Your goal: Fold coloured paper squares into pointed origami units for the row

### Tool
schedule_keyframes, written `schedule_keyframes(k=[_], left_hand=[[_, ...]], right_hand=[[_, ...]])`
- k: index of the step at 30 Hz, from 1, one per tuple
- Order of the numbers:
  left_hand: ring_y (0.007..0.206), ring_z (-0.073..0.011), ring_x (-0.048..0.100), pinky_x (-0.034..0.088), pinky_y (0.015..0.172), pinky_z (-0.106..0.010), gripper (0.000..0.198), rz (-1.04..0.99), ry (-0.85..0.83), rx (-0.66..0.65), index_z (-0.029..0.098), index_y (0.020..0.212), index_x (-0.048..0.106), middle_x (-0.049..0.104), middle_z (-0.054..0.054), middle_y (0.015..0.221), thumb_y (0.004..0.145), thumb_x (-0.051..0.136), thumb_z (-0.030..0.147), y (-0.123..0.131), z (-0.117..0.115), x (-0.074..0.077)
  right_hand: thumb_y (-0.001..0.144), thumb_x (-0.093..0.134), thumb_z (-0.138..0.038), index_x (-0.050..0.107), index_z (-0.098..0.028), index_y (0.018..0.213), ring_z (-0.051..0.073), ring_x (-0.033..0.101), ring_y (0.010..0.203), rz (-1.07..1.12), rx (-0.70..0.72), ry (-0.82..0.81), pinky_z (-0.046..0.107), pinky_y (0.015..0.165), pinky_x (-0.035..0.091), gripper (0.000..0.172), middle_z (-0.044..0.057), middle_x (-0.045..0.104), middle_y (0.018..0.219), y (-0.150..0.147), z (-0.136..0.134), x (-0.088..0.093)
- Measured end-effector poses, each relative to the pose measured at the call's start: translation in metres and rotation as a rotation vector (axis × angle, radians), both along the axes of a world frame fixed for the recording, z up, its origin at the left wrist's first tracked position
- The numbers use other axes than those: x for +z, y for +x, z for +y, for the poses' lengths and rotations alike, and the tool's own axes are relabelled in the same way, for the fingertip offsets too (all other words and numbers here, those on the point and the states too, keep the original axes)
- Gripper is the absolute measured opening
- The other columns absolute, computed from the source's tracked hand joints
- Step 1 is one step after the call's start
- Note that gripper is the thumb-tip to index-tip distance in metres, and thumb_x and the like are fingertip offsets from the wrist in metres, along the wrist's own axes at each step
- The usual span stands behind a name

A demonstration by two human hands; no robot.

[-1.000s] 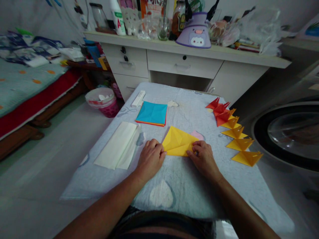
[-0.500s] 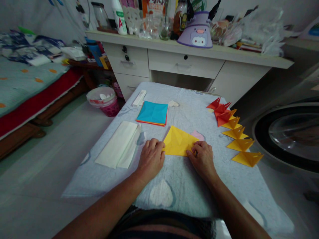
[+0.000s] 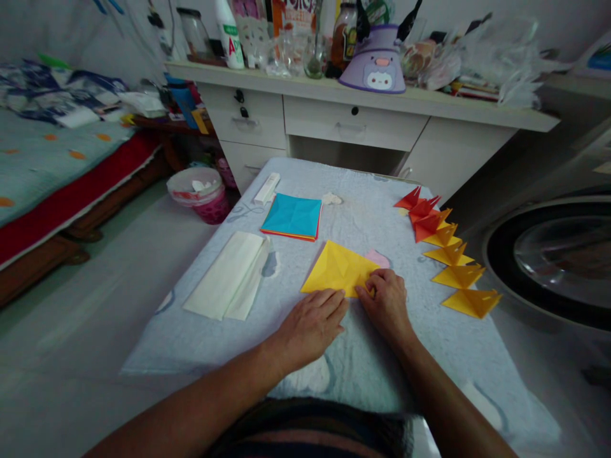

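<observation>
A folded sheet of yellow origami paper (image 3: 337, 267) lies on the cloth-covered table in front of me. My left hand (image 3: 315, 324) rests along its near edge, fingers stretched out and lying flat, holding nothing. At the paper's right corner, my right hand (image 3: 386, 299) has its fingers curled in a pinch on it. Beyond the sheet is a stack of square papers (image 3: 292, 216), blue on top with red and yellow edges below. Along the right side stands a row of folded paper pieces, yellow ones (image 3: 470, 303) nearer me and red ones (image 3: 427, 219) farther off.
A folded whitish cloth or paper (image 3: 224, 273) lies at the left of the table (image 3: 363, 375), with a small white box (image 3: 267, 188) behind it. A pink bin (image 3: 210, 207) stands on the floor at left. A cluttered counter (image 3: 305, 83) runs behind; a round-doored machine (image 3: 548, 254) is at right.
My left hand has left the paper's left corner and slid right along the near edge, its fingers now flat. My right hand keeps to the right corner.
</observation>
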State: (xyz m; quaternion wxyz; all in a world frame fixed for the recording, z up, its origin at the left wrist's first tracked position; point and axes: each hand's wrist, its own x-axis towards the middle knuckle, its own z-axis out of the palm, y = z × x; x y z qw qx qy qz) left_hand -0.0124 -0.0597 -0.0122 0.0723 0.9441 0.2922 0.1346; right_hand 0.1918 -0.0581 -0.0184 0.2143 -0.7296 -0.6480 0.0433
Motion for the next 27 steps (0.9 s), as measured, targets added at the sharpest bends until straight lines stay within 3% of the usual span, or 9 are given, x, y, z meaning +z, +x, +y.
schedule_keyframes(k=[12,15,17,20,23,27], left_hand=[[0.127,-0.0245,0.046,0.033,0.108,-0.041,0.055,0.051,-0.008,0.096,0.017,0.138,0.041,0.052,-0.009,0.140,0.091,0.058,0.041,-0.001,-0.005,0.001],[0.127,-0.0245,0.045,0.032,0.109,-0.041,0.055,0.049,-0.021,0.100,0.017,0.137,0.041,0.052,-0.008,0.141,0.091,0.058,0.041,0.000,-0.005,0.003],[0.127,-0.0239,0.045,0.032,0.109,-0.041,0.054,0.049,-0.031,0.096,0.017,0.136,0.041,0.052,-0.008,0.140,0.090,0.059,0.040,0.000,-0.005,0.005],[0.125,-0.0233,0.046,0.033,0.108,-0.040,0.053,0.050,-0.051,0.096,0.017,0.136,0.042,0.053,-0.008,0.138,0.090,0.059,0.040,0.001,-0.004,0.008],[0.125,-0.0235,0.047,0.032,0.108,-0.039,0.052,0.047,-0.068,0.102,0.016,0.135,0.043,0.055,-0.009,0.135,0.091,0.058,0.039,0.003,-0.004,0.009],[0.125,-0.0232,0.046,0.032,0.109,-0.038,0.051,0.046,-0.069,0.110,0.016,0.134,0.044,0.055,-0.008,0.135,0.091,0.058,0.040,0.000,-0.005,0.008]], right_hand=[[0.082,0.063,-0.032,0.060,-0.019,0.072,0.025,0.048,0.090,-0.029,-0.012,-0.011,0.037,0.077,0.036,0.016,0.009,0.059,0.099,-0.002,0.000,0.002],[0.082,0.062,-0.032,0.061,-0.018,0.087,0.026,0.047,0.091,-0.052,-0.021,0.026,0.038,0.078,0.036,0.015,0.010,0.058,0.100,-0.004,-0.002,0.002],[0.082,0.061,-0.029,0.060,-0.016,0.102,0.028,0.047,0.096,-0.071,-0.005,0.085,0.039,0.081,0.037,0.024,0.012,0.057,0.107,-0.006,-0.004,0.004],[0.086,0.054,-0.020,0.060,-0.017,0.108,0.027,0.047,0.100,-0.075,0.162,0.107,0.039,0.085,0.035,0.023,0.012,0.057,0.112,-0.009,-0.006,0.008],[0.090,0.045,-0.013,0.065,-0.018,0.095,0.022,0.050,0.091,-0.054,0.392,0.007,0.034,0.083,0.035,0.021,0.008,0.062,0.097,-0.012,-0.006,0.011],[0.092,0.044,-0.014,0.065,-0.018,0.091,0.020,0.052,0.088,-0.074,0.427,-0.043,0.033,0.081,0.033,0.021,0.006,0.062,0.090,-0.014,-0.005,0.012]])
